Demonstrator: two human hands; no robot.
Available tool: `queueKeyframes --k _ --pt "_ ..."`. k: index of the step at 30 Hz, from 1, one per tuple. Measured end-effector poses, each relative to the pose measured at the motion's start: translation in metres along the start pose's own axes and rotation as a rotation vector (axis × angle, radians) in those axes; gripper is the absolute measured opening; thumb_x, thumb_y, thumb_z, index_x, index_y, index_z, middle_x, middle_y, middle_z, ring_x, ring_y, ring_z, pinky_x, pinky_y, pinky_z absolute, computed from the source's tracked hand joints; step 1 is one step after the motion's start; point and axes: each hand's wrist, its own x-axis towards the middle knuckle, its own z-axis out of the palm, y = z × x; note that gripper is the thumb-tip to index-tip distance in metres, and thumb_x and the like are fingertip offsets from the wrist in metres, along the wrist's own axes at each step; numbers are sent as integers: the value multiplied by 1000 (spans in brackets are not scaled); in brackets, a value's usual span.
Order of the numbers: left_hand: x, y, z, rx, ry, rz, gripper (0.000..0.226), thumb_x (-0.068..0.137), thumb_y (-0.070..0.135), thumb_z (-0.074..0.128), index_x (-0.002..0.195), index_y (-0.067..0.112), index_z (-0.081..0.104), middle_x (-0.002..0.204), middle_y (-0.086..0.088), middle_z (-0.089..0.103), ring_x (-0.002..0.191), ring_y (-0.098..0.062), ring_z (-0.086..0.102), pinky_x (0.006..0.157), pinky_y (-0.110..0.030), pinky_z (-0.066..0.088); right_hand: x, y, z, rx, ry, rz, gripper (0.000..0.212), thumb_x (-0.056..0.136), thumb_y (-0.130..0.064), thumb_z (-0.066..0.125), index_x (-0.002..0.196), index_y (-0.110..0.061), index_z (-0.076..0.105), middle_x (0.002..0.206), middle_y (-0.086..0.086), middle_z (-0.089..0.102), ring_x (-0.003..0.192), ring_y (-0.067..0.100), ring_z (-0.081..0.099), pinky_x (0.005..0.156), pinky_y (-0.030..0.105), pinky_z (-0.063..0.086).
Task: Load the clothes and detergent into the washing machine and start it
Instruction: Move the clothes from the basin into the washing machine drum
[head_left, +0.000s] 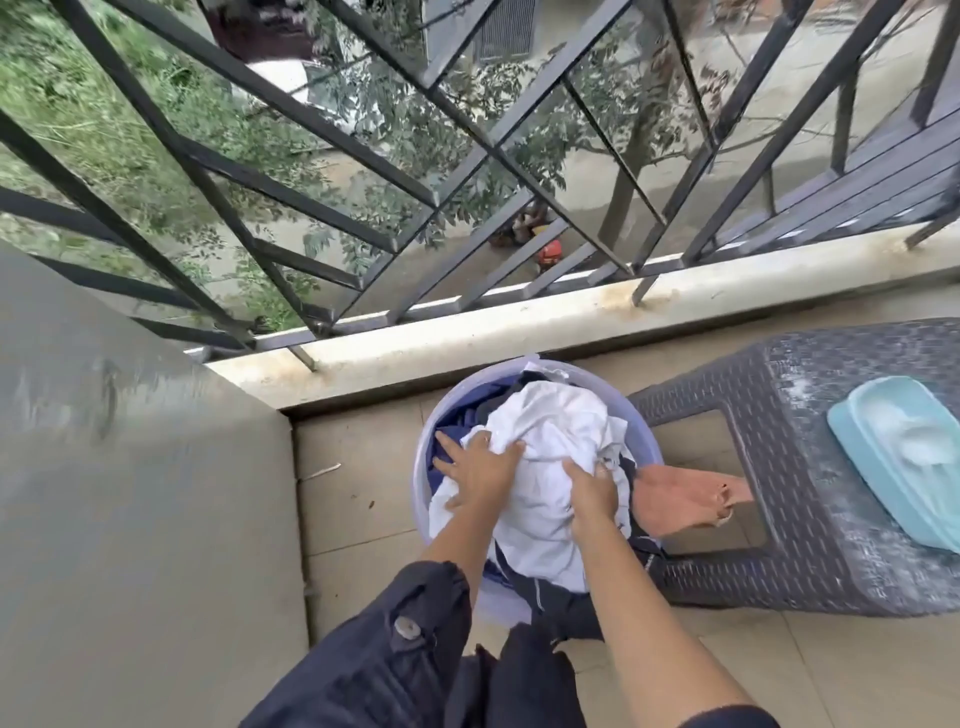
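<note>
The head view looks down on a balcony floor (353, 499) of pale tiles. A round lilac basin (422, 467) stands on the floor, close under the concrete ledge (519, 325) that carries a dark metal railing (363, 182). The basin is full of clothes. A white garment (550, 431) lies on top of the heap, dark blue clothes (462, 421) show beneath it at the far left side, and one dark piece (550, 603) hangs over the near rim. An orange cloth (680, 499) hangs out over the right rim.

Both hands are on the white garment. The left hand (475, 475) lies on its left part with the fingers apart. A fold covers some fingertips, so I cannot tell if this hand grips or only presses. The right hand (592, 491) is just beside it, and its fingers are curled down and clamped on a bunch of the white fabric. The left forearm comes out of a rolled dark sleeve (384, 660) with a button.

Right of the basin, touching or almost touching it, stands a grey plastic stool (831, 566) with a woven pattern. On its seat lies a light blue container (852, 441) with white powder inside, and some white powder is spread on the seat around it. A flat grey surface (130, 467) fills the left side, but I cannot tell what it belongs to.
</note>
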Motion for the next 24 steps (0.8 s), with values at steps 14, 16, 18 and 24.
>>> queueKeyframes --k 14,16,18,24 --pt "-118 79 -61 -520 -272 198 45 82 42 61 119 17 57 120 -4 62 105 -19 59 93 -34 47 -112 -102 -55 372 -203 187 52 80 -52 63 115 -15 53 133 17 53 120 34 53 88 43 51" --pt "-134 92 -76 -549 -261 224 46 76 46 66 111 18 56 113 -4 64 104 -21 62 94 -39 50 -135 -117 -64 402 -194 148 68 66 -60 71 115 -17 53 126 14 56 112 33 56 81 49 55" --pt "-151 104 -92 -610 -276 260 57 69 49 70 111 13 57 112 -8 66 104 -25 64 93 -40 51 -163 -133 -74 430 -214 124 84 52 -62 76 119 -17 54 119 9 57 107 31 57 65 42 56" --pt "-211 136 -141 -757 -382 125 90 58 67 72 125 8 57 126 -11 60 120 -27 54 110 -44 38 -231 -179 -94 322 -299 17 81 59 -68 69 117 -12 57 111 12 62 97 27 61 76 37 55"
